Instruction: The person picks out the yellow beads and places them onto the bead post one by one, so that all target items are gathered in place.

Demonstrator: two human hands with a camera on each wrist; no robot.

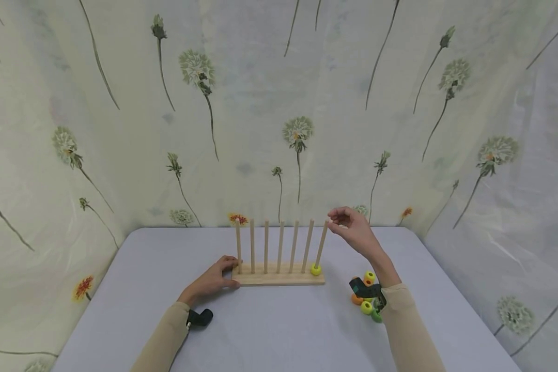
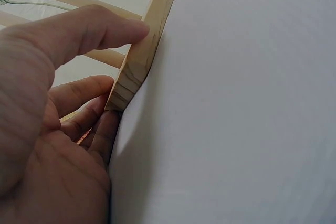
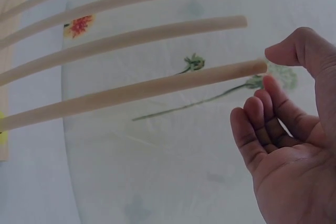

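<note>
A wooden peg board (image 1: 279,279) with a row of several upright dowels stands on the table. My left hand (image 1: 217,277) grips its left end; in the left wrist view the thumb presses the front edge of the base (image 2: 137,59) and the fingers curl behind it. At the foot of the rightmost dowel (image 1: 322,245) sits a yellow bead (image 1: 315,269). My right hand (image 1: 355,231) hovers at that dowel's top, thumb and fingers loosely bent and apart. In the right wrist view nothing is held between them, and the dowel tip (image 3: 257,67) lies beside the fingertips.
Several loose beads, yellow, orange and green, lie on the table to the right, partly hidden by the right wrist camera (image 1: 365,287); one is a yellow bead (image 1: 366,308). Behind the white table (image 1: 279,330) hangs a curtain (image 1: 256,103) printed with dandelions.
</note>
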